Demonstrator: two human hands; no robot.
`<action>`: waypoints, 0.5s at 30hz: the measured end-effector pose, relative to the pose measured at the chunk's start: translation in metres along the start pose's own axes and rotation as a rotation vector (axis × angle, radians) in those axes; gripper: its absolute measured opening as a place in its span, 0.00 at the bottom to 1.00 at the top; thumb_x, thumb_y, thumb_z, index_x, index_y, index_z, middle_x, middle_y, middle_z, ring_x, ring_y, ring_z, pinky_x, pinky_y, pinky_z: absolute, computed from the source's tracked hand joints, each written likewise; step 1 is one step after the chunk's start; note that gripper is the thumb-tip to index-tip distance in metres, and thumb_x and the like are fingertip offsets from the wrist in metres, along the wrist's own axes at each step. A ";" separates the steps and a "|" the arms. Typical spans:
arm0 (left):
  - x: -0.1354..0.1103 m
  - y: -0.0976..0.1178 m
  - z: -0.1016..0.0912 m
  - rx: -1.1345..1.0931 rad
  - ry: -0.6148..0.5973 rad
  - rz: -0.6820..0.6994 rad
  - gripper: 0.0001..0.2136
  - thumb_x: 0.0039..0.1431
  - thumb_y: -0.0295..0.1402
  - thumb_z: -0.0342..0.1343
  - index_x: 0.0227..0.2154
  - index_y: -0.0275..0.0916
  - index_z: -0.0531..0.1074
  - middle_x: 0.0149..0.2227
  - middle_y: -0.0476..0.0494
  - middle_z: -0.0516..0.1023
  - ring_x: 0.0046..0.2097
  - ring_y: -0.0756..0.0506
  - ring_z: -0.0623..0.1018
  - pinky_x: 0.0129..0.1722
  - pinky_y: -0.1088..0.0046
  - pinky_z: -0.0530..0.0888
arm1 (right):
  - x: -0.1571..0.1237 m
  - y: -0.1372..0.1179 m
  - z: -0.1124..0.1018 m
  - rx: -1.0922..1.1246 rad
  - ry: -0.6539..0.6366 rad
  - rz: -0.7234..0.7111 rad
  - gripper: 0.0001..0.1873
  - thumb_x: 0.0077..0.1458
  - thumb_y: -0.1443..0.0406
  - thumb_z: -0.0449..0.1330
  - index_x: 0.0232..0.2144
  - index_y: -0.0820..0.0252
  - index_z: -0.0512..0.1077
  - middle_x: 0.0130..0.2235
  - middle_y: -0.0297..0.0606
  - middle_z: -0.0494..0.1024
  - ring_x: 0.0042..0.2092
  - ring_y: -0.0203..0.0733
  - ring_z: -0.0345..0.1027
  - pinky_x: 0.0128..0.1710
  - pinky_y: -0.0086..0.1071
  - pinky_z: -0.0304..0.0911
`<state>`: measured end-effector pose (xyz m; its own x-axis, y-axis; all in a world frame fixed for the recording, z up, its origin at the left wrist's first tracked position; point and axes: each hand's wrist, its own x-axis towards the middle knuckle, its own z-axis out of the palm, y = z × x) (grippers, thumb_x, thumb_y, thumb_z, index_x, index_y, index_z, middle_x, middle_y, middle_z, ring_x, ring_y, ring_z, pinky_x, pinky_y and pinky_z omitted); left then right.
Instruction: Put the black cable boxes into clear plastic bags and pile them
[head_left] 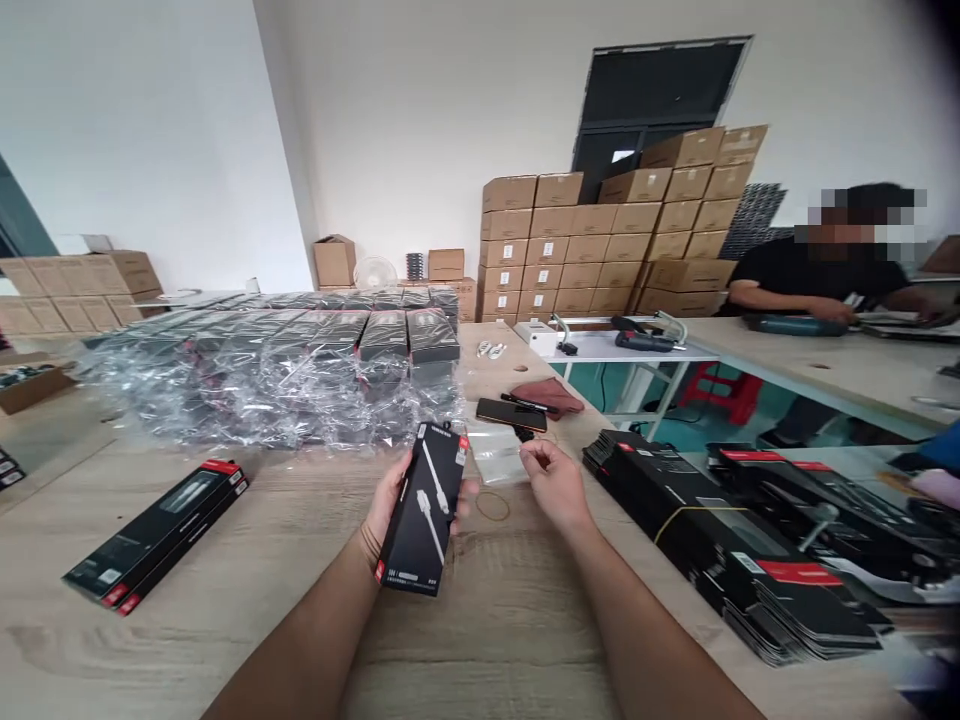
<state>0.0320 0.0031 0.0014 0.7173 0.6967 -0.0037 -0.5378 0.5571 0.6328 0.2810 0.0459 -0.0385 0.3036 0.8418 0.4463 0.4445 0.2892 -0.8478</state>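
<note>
A slim black cable box (424, 520) with a picture of white cable connectors and red corners is gripped in my left hand (386, 500). Its fingers wrap behind the box, which is tilted upward above the table. My right hand (555, 485) is to the right, thumb and fingertips pinched together at the edge of a pale translucent sheet (495, 462). Whatever is between those fingertips is too small to make out. A thin rubber band (493, 520) lies between the hands. Beyond the sheet is a dark phone (512, 415) with an orange edge.
Many black boxes in clear plastic wrap (300, 390) line the table's back left. Two black boxes (165, 530) lie at left. A banded stack of flat black cartons (697, 530) lies right. A person (825, 265) sits at another table; cardboard boxes (555, 250) are stacked behind.
</note>
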 end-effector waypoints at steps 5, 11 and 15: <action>0.002 -0.009 -0.020 0.022 0.114 -0.113 0.30 0.53 0.58 0.47 0.38 0.33 0.74 0.33 0.37 0.77 0.28 0.45 0.75 0.28 0.69 0.71 | 0.004 0.009 -0.002 -0.275 -0.026 -0.063 0.12 0.51 0.57 0.54 0.30 0.58 0.73 0.32 0.40 0.77 0.33 0.45 0.68 0.37 0.37 0.61; -0.006 -0.004 -0.016 0.316 0.243 0.031 0.24 0.45 0.35 0.65 0.47 0.40 0.70 0.37 0.44 0.78 0.34 0.46 0.77 0.35 0.72 0.72 | 0.025 -0.001 0.017 -0.511 -0.307 0.033 0.06 0.41 0.59 0.65 0.21 0.55 0.74 0.25 0.35 0.76 0.30 0.41 0.67 0.33 0.33 0.56; -0.005 -0.005 -0.016 0.543 0.320 0.098 0.31 0.43 0.28 0.65 0.53 0.40 0.64 0.44 0.41 0.76 0.42 0.43 0.76 0.40 0.70 0.72 | 0.047 -0.006 0.023 -0.486 -0.428 0.115 0.12 0.35 0.64 0.67 0.10 0.58 0.68 0.15 0.32 0.67 0.22 0.36 0.60 0.25 0.30 0.50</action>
<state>0.0240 0.0038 -0.0143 0.4628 0.8804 -0.1036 -0.2329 0.2336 0.9440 0.2734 0.0942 -0.0188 0.0545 0.9909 0.1228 0.7900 0.0324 -0.6123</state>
